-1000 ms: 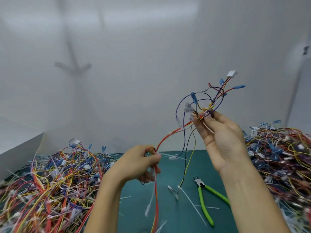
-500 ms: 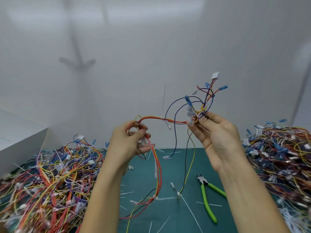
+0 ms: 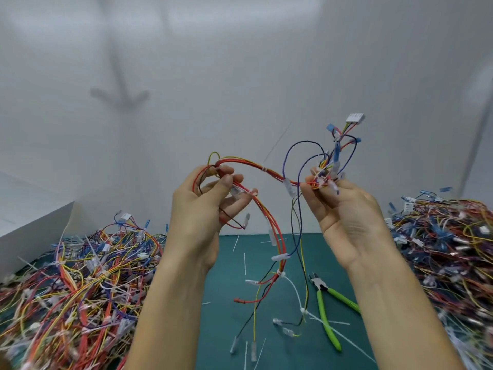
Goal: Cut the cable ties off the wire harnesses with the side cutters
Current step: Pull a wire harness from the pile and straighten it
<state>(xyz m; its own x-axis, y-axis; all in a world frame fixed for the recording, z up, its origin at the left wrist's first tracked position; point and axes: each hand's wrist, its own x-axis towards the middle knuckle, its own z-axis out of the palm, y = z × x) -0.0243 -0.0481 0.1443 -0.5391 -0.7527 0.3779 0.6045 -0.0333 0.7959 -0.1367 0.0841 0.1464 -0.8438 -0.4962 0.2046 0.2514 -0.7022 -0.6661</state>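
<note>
One handle of the cutters point(image 3: 324, 308) runs behind the right forearm point(image 3: 394, 303). The harness point(image 3: 266, 170) end in the right hand point(image 3: 346, 217) is too tangled to sort. The left pile point(image 3: 69, 284) and right pile point(image 3: 450, 252) run off the frame.

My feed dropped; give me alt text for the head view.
Both hands hold one wire harness over a green mat: the left hand grips its looped red wires, the right hand pinches its connector end. Green-handled side cutters lie untouched on the mat, between a left pile and a right pile of harnesses.
</note>
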